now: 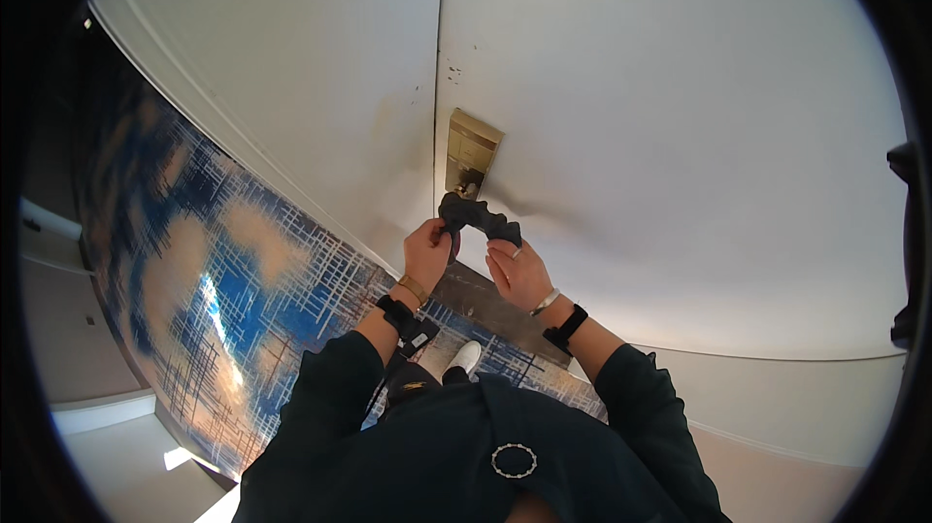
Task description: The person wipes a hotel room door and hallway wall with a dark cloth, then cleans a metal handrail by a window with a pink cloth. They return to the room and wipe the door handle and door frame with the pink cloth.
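My left hand (427,250) pinches one end of a bunched black cloth (477,216). The cloth arches across to my right hand (520,272), whose fingers hold its other end. Just beyond the cloth's left part is a brass-coloured door handle plate (472,148) on a white door (619,123), beside a dark vertical gap. The cloth covers the plate's lower end, so I cannot tell whether the two touch. A ring is on my right hand, and both wrists bear bracelets and black straps.
A white panel (313,72) stands left of the gap, with small dark marks near its edge. Blue and beige patterned carpet (269,283) lies at the left and underfoot. A dark threshold strip (484,297) crosses the floor below my hands, near a white shoe (467,356).
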Action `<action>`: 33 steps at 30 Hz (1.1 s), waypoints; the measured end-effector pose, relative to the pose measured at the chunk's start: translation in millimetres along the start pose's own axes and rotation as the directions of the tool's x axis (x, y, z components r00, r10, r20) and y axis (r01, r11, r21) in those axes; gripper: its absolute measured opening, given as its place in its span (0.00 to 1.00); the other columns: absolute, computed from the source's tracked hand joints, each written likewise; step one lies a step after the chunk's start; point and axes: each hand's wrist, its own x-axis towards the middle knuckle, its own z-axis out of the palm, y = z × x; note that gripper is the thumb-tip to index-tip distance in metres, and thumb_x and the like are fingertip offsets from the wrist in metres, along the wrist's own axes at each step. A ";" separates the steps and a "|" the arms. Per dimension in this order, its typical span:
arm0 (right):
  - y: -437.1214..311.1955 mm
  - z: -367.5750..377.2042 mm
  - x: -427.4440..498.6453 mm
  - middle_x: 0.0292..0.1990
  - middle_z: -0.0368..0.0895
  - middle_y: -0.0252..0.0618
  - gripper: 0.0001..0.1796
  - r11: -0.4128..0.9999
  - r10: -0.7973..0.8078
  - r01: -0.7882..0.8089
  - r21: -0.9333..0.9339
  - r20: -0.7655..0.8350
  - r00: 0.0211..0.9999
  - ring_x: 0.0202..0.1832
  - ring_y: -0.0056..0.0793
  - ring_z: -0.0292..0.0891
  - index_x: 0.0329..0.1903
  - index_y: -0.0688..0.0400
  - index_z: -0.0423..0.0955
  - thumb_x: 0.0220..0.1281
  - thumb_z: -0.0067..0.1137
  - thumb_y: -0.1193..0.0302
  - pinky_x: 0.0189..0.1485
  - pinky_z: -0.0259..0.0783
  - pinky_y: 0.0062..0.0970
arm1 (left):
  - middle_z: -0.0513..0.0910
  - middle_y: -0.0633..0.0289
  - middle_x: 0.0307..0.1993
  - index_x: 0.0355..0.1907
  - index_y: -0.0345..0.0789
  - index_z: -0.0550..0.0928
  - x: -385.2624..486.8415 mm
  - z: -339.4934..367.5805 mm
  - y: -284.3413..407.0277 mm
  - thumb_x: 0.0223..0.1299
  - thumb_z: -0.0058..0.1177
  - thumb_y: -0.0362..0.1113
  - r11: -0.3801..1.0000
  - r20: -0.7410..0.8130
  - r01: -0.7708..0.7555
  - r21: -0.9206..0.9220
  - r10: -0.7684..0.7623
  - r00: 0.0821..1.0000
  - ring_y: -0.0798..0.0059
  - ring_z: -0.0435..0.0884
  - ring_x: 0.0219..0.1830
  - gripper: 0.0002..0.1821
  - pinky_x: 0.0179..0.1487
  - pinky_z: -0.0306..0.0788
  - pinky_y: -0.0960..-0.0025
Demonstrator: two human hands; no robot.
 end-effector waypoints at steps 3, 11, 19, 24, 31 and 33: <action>4.1 17.1 30.0 0.51 0.81 0.42 0.11 0.998 0.005 -0.012 -0.058 -0.127 0.992 0.47 0.48 0.77 0.48 0.61 0.81 0.66 0.58 0.74 0.58 0.72 0.44 | 0.86 0.62 0.39 0.50 0.29 0.81 11.9 6.1 -1.9 0.74 0.52 0.41 0.702 0.087 0.304 -0.644 -0.328 0.941 0.73 0.84 0.39 0.16 0.44 0.78 0.68; 28.8 40.8 33.2 0.46 0.85 0.42 0.12 0.974 0.100 -0.123 -0.190 -0.126 0.987 0.46 0.43 0.78 0.48 0.59 0.84 0.65 0.61 0.70 0.59 0.71 0.42 | 0.83 0.60 0.52 0.57 0.33 0.77 8.8 49.0 0.2 0.79 0.48 0.45 0.329 0.373 0.464 -0.822 -0.305 0.876 0.69 0.81 0.53 0.18 0.56 0.77 0.63; 20.1 15.9 2.6 0.45 0.85 0.45 0.08 0.980 0.044 -0.090 -0.178 -0.250 0.967 0.41 0.43 0.79 0.41 0.61 0.82 0.58 0.64 0.74 0.51 0.74 0.38 | 0.84 0.60 0.45 0.54 0.32 0.78 -11.7 72.3 8.1 0.77 0.52 0.43 0.346 0.489 0.652 -0.674 -0.453 0.745 0.69 0.84 0.43 0.16 0.47 0.78 0.64; 11.1 41.5 44.9 0.45 0.84 0.45 0.10 0.981 0.098 -0.115 -0.155 -0.113 0.989 0.43 0.43 0.79 0.42 0.60 0.78 0.61 0.64 0.69 0.52 0.74 0.38 | 0.85 0.61 0.42 0.51 0.30 0.80 33.5 24.4 4.9 0.75 0.54 0.40 0.405 0.285 0.421 -0.811 -0.355 0.891 0.70 0.84 0.40 0.14 0.43 0.79 0.69; 17.8 42.2 36.8 0.45 0.84 0.42 0.07 0.969 0.097 -0.133 -0.207 -0.173 0.980 0.42 0.42 0.79 0.35 0.58 0.74 0.58 0.63 0.72 0.51 0.74 0.39 | 0.85 0.64 0.40 0.49 0.35 0.80 36.1 40.2 -12.2 0.76 0.53 0.42 0.332 0.365 0.498 -0.801 -0.388 0.846 0.75 0.83 0.37 0.12 0.37 0.76 0.71; 19.2 26.4 13.7 0.47 0.84 0.43 0.06 0.962 0.111 -0.154 -0.224 -0.192 0.975 0.42 0.43 0.79 0.36 0.58 0.75 0.56 0.62 0.75 0.52 0.74 0.41 | 0.84 0.64 0.42 0.50 0.35 0.80 23.8 49.0 -19.7 0.78 0.48 0.44 0.270 0.511 0.641 -0.719 -0.419 0.750 0.72 0.82 0.41 0.14 0.46 0.77 0.68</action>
